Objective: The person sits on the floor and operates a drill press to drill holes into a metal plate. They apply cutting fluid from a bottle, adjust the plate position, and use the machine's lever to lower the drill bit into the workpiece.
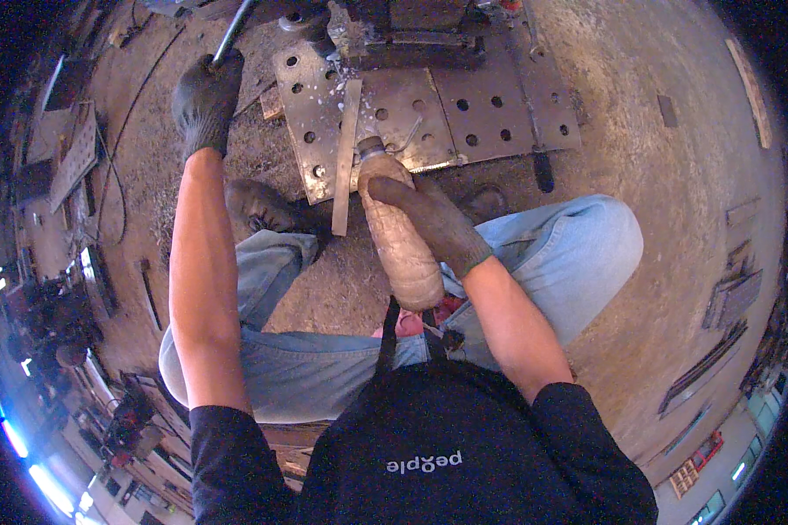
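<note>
My left hand (207,105), in a dark work glove, is closed round a metal rod (233,33) at the upper left. My right hand (431,219), gloved too, wraps round a stained plastic bottle (401,254). The bottle tilts with its dark-capped end (371,146) towards a steel plate (411,92) with round holes. Across the plate's near edge lies a narrow flat metal bar (347,162). A cylindrical metal machine part (320,42) stands over the plate's far side, and whitish wet specks or shavings lie around it.
A second holed plate (486,105) adjoins on the right, with a dark block (420,48) behind. My shoe (267,207) is close to the plate's left corner. A cable (127,109) runs along the floor at left. Metal pieces (705,367) lie far right.
</note>
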